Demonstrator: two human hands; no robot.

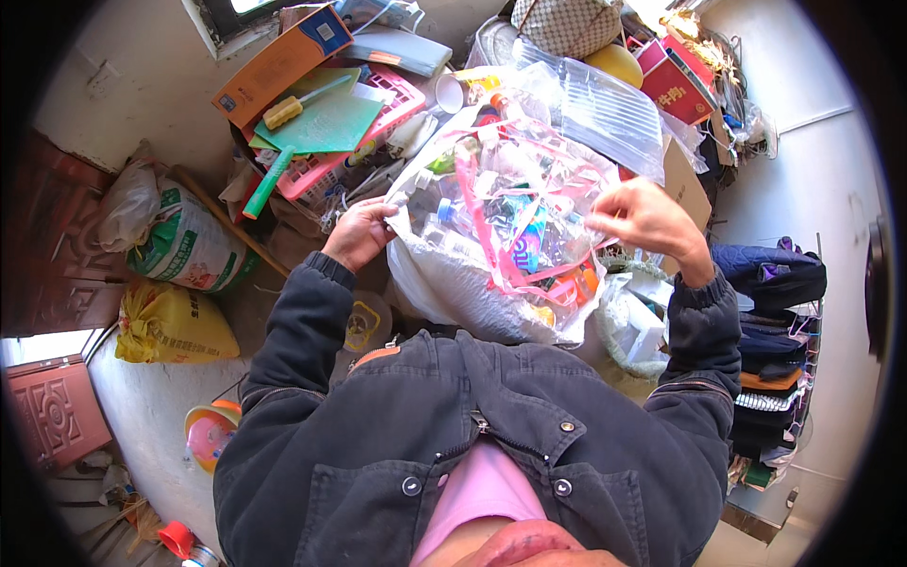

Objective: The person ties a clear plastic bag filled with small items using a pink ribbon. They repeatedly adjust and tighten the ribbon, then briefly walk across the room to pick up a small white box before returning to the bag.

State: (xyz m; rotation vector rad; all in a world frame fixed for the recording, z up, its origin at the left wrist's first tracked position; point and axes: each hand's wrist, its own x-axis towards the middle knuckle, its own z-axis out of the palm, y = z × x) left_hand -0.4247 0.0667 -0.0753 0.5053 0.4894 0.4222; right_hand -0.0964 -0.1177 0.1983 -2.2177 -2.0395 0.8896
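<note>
A wide-mouthed white woven plastic sack [453, 294] stands before me, filled with clear plastic bottles [453, 237]. One bottle inside has a blue and purple label [528, 237]. Pink plastic strips [489, 237] lie loosely across the contents. On the left, my left hand [361, 230] pinches the sack's rim between thumb and fingers. My right hand [648, 220] is at the opposite rim, its fingertips drawn together close to a pink strip. Whether those fingertips hold the strip, the rim or nothing is hidden.
Behind the sack, a pink plastic basket [312, 186] carries a green dustpan [326, 126] and an orange box [283, 67]. A clear ribbed plastic sheet [602, 106] leans at the back right. Filled bags [188, 237] sit leftward; hanging clothes [769, 340] line the right.
</note>
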